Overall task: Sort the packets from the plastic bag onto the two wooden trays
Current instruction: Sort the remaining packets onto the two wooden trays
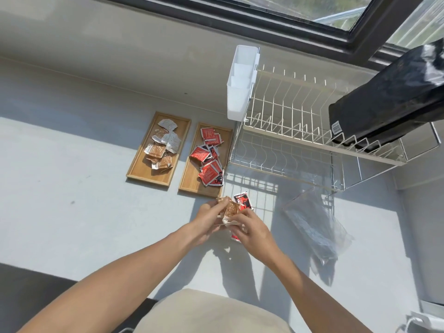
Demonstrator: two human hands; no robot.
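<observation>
in the left middle of the frame sits the left tray (134, 173), a wooden one on the pale counter (72, 224), holding a loose heap of brown and white packets (162, 146) that overlap one another. just to its right, close but not touching, is the right tray (189, 186), and on it lie the red packets (210, 156), piled along its right-hand side.

below the trays, at the centre of the frame, my two hands meet over the counter. my left hand (207, 221) is curled, fingers bent inward, pinching the left edge of a small bundle of packets (230, 210); the top one is brown, like those on the left tray. my right hand (249, 227) is closed over the right and lower side of the same bundle, thumb on top, so both hands grasp it together. a red and black packet (243, 200) sticks out from behind the bundle toward the upper right; i cannot tell whether my fingers hold it or it lies on the counter. another bit of red (236, 237) shows under my right palm.

to the right of my hands the clear plastic bag (314, 227) lies flat and crumpled on the counter, apart from both hands. above it, in the upper right, stands a wire dish rack (288, 131) with a white cutlery holder (241, 82) on its left end and a black pouch (389, 102) leaning in its slots.
</observation>
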